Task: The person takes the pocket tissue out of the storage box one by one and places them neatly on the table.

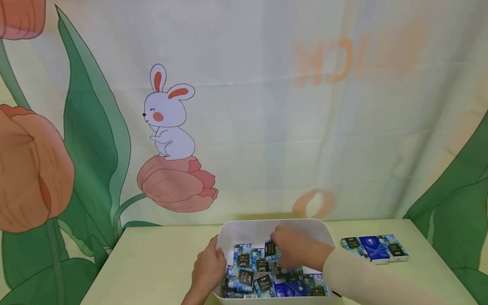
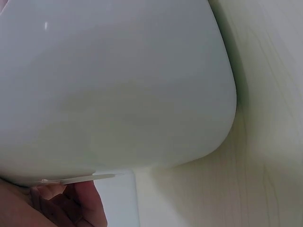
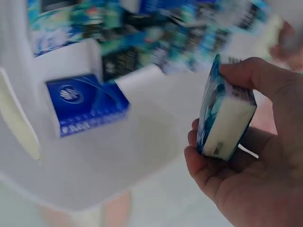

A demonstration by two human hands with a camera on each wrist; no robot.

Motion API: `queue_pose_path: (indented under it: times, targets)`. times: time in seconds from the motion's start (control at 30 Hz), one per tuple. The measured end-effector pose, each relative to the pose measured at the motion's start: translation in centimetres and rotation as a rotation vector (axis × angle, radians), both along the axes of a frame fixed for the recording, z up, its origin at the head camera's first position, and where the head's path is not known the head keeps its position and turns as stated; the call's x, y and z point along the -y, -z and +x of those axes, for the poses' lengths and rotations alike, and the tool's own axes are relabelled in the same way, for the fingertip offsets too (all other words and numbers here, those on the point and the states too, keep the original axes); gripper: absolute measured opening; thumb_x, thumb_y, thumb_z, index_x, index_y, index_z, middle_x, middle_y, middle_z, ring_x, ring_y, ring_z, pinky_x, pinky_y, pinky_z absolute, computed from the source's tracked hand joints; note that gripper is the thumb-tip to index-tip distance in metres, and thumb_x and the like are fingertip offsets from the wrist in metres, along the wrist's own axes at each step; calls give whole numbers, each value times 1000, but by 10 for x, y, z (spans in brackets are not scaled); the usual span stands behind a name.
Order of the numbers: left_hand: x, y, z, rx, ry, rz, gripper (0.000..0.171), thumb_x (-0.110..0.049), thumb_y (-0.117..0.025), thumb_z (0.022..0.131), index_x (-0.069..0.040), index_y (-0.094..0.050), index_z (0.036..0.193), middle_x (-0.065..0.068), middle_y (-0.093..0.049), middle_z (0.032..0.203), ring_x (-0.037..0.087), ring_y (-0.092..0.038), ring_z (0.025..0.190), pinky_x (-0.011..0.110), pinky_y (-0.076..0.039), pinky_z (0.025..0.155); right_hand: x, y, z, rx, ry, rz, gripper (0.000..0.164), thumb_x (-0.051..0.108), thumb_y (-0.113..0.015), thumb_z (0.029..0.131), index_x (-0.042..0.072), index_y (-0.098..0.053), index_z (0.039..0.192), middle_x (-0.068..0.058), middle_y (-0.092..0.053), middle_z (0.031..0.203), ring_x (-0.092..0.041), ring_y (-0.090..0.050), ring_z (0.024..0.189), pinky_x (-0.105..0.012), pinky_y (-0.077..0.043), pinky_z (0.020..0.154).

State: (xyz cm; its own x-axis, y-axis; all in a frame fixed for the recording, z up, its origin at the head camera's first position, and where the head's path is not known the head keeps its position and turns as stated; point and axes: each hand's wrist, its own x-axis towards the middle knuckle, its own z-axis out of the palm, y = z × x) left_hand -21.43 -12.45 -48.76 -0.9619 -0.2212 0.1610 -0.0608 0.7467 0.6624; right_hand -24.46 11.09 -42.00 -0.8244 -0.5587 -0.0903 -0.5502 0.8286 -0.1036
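A white plastic bin [image 1: 244,232] stands on the table and contains many small packs of tissues [image 1: 246,277] with blue-green floral or plain dark blue wrappers. On its left side my left hand [image 1: 209,266] grips the rim; in the left wrist view the curled fingers [image 2: 90,201] show at the edge of the bin's smooth wall [image 2: 118,94]. Inside the bin, my right hand [image 1: 299,249] holds one floral tissue pack [image 3: 225,113], thumb on one side and fingers on the other. A dark blue pack [image 3: 87,101] lies near it in the right wrist view.
To the right of the bin, a short row of tissue packs [image 1: 375,248], floral and dark blue, lies on the pale wooden table [image 1: 152,262]. Behind the table hangs a curtain [image 1: 248,127] printed with tulips and a rabbit.
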Motion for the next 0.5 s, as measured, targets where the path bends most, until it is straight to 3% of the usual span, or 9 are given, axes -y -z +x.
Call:
queue_pose_path:
  times: [0.13, 0.27, 0.4, 0.5]
  targets:
    - [0, -2, 0, -2, -2, -1, 41, -14, -53, 99, -11, -58, 140, 21, -69, 116, 44, -67, 95, 60, -52, 67, -26, -28, 6, -64, 89, -198, 56, 18, -83, 76, -2, -65, 125, -10, -66, 109, -28, -62, 99, -43, -53, 81]
    - [-1, -1, 1, 14, -12, -1, 42, -15, -53, 99, -12, -58, 140, 20, -69, 117, 44, -67, 96, 60, -51, 68, -73, -44, 9, -120, 202, -374, 53, 22, -84, 77, -3, -67, 121, -7, -68, 97, -20, -62, 82, -36, -53, 66]
    - [0, -1, 2, 21, -8, 0, 42, -15, -52, 99, -12, -57, 141, 21, -69, 118, 45, -67, 96, 61, -51, 68, -148, -32, 5, -137, 379, -425, 62, 28, -82, 81, -10, -62, 125, -11, -67, 90, -17, -58, 69, -33, -49, 55]
    - [3, -1, 3, 42, -10, 1, 43, -15, -52, 100, -11, -56, 142, 21, -68, 120, 45, -66, 97, 61, -52, 68, -214, 0, -4, -106, 544, -399, 70, 33, -76, 85, -17, -54, 128, -26, -65, 97, -33, -62, 73, -43, -51, 58]
